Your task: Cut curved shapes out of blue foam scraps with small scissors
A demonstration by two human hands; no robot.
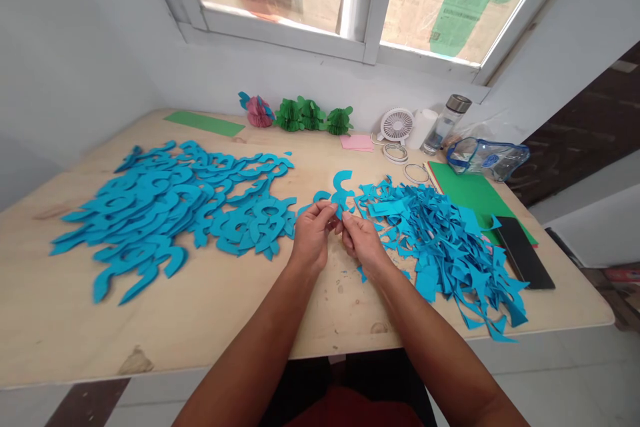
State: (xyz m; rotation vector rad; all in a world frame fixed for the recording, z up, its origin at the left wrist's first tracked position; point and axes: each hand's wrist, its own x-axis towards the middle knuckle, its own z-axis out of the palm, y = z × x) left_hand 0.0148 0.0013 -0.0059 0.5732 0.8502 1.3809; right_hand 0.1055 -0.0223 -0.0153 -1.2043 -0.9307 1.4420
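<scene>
Both hands meet over the middle of the wooden table, pinching one blue paper cutout with curved arms. My left hand is closed on its lower left side. On the lower right side, the fingers of my right hand are closed on it too. The cutout's curled tip points up and away from me. To the left of my hands spreads a large pile of curved blue paper cutouts. A heap of blue paper scraps lies close to the right of my right hand.
Along the wall stand green honeycomb paper shapes, a pink one, a small fan and a bottle. A clear pouch, green sheets and a black phone-like slab lie at right. A green strip lies back left.
</scene>
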